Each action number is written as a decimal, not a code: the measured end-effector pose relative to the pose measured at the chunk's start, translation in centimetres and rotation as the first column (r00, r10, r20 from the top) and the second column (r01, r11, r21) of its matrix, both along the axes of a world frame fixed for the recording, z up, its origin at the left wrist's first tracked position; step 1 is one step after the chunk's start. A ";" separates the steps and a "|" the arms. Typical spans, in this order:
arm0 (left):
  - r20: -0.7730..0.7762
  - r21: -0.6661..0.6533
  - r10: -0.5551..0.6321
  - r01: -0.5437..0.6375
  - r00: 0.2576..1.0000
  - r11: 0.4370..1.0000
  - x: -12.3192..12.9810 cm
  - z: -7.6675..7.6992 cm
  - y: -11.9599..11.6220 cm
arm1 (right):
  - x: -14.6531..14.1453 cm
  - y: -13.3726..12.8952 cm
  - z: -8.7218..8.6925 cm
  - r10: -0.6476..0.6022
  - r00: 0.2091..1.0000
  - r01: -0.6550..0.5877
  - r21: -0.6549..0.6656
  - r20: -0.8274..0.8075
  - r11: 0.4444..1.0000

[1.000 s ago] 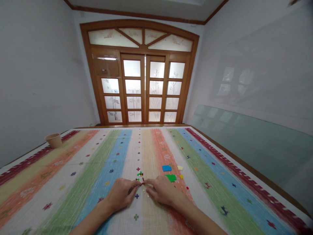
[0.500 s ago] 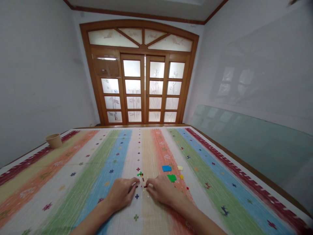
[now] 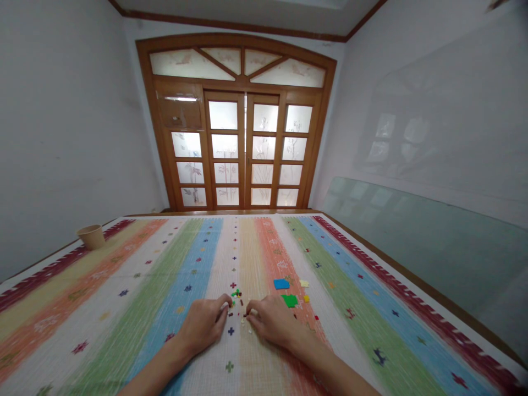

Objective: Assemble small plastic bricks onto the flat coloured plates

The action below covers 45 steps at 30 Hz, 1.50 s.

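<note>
My left hand (image 3: 207, 323) rests on the striped cloth with thumb and forefinger pinched together. What they hold, if anything, is too small to name. Just past its fingertips lies a loose cluster of tiny plastic pieces (image 3: 236, 294), mostly green, with some yellow, red and white. Opposite, my right hand (image 3: 269, 319) is closed too, its fingertips on a small dark brown piece (image 3: 245, 315), partly hidden by the fingers. Between the hands lie a brown piece (image 3: 241, 302) and several tiny white pieces (image 3: 243, 323).
Right of my right hand lie a blue flat piece (image 3: 281, 284), a green flat piece (image 3: 290, 300), a pale yellow piece (image 3: 304, 284), a yellow piece (image 3: 306, 298) and a red piece (image 3: 317, 317). A paper cup (image 3: 91, 237) stands far left on the striped tablecloth (image 3: 136, 308).
My left hand's fingertips have shifted slightly away from me and to the left, toward the green cluster. The right hand stays nearly in place, with its fingers slightly shifted.
</note>
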<state>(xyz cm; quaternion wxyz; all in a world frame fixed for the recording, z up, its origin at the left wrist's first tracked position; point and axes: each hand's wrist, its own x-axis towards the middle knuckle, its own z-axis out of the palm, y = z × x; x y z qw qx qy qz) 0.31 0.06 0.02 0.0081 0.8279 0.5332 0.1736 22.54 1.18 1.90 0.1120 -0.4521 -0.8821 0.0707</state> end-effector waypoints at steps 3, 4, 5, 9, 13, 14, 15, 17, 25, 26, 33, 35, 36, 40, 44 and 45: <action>-0.004 0.000 0.007 -0.007 1.000 1.000 0.0 0.0 0.0 | 0.0 0.0 -0.1 -0.007 1.000 0.007 -0.017 -0.001 1.000; -0.004 0.000 0.008 -0.008 1.000 1.000 0.0 0.0 0.0 | 0.0 0.0 -0.1 -0.011 1.000 0.011 -0.020 -0.002 1.000; -0.003 0.000 0.009 -0.009 1.000 1.000 0.0 0.0 0.0 | 0.0 -0.1 -0.1 -0.013 1.000 0.013 -0.022 -0.005 1.000; 0.009 0.000 0.007 -0.007 1.000 1.000 0.1 0.1 0.0 | -0.1 -0.2 0.0 -0.010 1.000 0.010 -0.010 -0.026 1.000; 0.026 -0.001 0.003 -0.003 1.000 1.000 0.1 0.1 0.0 | -0.1 -0.2 -0.1 -0.019 1.000 0.019 -0.004 -0.022 1.000; 0.023 -0.003 0.003 -0.003 1.000 1.000 0.1 0.1 0.0 | -0.2 -0.2 -0.2 -0.021 1.000 0.021 -0.005 -0.020 1.000; 0.020 -0.005 0.003 -0.003 1.000 1.000 0.1 0.1 0.0 | -0.2 -0.2 -0.2 -0.023 1.000 0.023 -0.006 -0.018 1.000; 0.014 -0.005 0.006 -0.006 1.000 1.000 0.1 0.1 0.0 | -0.1 -0.2 -0.1 -0.030 0.999 0.029 -0.011 -0.017 1.000; 0.007 -0.018 0.005 -0.005 1.000 1.000 0.1 0.3 -0.1 | 0.5 0.0 0.4 -0.056 0.985 0.061 0.020 -0.160 0.998; 0.007 -0.019 0.005 -0.005 1.000 1.000 0.1 0.3 -0.1 | 0.6 0.2 0.3 -0.052 0.981 0.061 0.042 -0.187 0.997; 0.016 -0.020 0.003 -0.003 1.000 1.000 0.1 0.2 -0.1 | 1.0 0.9 -0.2 0.001 0.938 0.093 0.255 -0.348 0.962; 0.020 -0.022 0.006 -0.005 1.000 1.000 0.1 0.2 -0.1 | 1.1 0.9 -0.3 0.033 0.928 0.092 0.314 -0.372 0.945; 0.022 -0.022 0.007 -0.007 1.000 1.000 0.1 0.2 -0.1 | 1.2 1.0 -0.4 0.052 0.923 0.089 0.343 -0.382 0.935; 0.019 -0.022 0.008 -0.007 1.000 1.000 0.1 0.2 -0.1 | 1.3 0.9 -0.3 0.117 0.901 0.090 0.444 -0.418 0.892; 0.013 -0.017 0.006 -0.006 1.000 1.000 0.0 0.0 0.0 | 1.3 0.8 -0.1 0.139 0.897 0.086 0.475 -0.419 0.876; 0.014 -0.016 0.006 -0.005 1.000 1.000 0.0 0.0 0.0 | 1.4 0.7 0.0 0.135 0.899 0.087 0.472 -0.417 0.877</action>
